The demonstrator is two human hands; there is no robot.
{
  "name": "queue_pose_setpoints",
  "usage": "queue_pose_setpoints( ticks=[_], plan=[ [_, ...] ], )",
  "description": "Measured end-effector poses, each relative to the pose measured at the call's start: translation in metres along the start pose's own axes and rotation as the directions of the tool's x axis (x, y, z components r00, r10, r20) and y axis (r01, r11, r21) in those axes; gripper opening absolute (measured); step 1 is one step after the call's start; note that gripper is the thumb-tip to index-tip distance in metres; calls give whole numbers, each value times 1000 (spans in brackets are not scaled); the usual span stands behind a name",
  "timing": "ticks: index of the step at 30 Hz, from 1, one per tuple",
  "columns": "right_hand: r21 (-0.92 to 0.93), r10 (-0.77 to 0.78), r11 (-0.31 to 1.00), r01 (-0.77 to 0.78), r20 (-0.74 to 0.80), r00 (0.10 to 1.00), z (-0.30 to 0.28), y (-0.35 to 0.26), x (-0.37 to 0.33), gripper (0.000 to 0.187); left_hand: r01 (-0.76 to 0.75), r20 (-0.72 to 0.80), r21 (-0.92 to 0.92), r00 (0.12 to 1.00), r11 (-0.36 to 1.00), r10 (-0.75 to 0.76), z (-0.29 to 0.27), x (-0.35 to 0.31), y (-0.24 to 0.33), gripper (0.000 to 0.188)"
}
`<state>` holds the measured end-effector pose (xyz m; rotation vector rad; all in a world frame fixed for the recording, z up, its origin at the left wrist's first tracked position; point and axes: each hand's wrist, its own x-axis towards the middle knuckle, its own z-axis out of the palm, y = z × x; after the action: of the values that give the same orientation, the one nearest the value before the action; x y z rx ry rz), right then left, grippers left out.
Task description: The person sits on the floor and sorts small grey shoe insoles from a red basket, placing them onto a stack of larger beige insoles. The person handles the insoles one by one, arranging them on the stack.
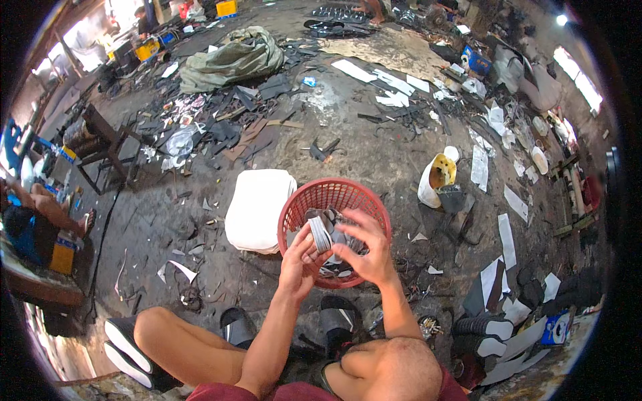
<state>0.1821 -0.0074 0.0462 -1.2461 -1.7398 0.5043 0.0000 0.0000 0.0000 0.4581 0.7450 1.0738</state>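
My left hand (302,259) is closed on a small stack of thin grey-and-white cut pieces (320,234), their layered edges showing. Just to the right, my right hand (368,247) has its fingers spread and slightly blurred; its thumb comes close to the stack, and whether it touches I cannot tell. Both hands are above a red plastic basket (294,198) with holed sides. More grey and dark cut pieces (344,273) lie inside it, partly hidden by my hands.
A pile of white sheets (257,207) stands against the basket's left side. To the right is a cut-open white container (429,187), stained inside. Scraps litter the floor, with a grey-green cloth heap (234,60) farther off. Black sandals (237,327) lie near my legs. Another person's leg (63,214) shows at left.
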Motion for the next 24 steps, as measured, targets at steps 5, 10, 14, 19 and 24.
queue_pose_setpoints(
  ticks=[5,10,14,19,24],
  plan=[
    [95,-74,993,71,23,997,-2,-2,-8,25,173,17,-258,985,951,-174,12,-16,18,51],
    [222,47,973,-56,47,998,-9,2,0,12,203,100,195,969,960,-225,15,-22,25,45],
    [96,278,960,-262,-415,867,-16,3,6,18,125,48,169,990,978,-135,10,-31,27,48],
    [122,-143,985,119,208,968,-14,-10,-9,39,-120,-175,181,973,976,152,13,-17,12,44],
    [254,60,963,-91,125,990,-8,-12,-28,30,-13,41,182,999,983,6,4,-30,11,57]
  ],
)
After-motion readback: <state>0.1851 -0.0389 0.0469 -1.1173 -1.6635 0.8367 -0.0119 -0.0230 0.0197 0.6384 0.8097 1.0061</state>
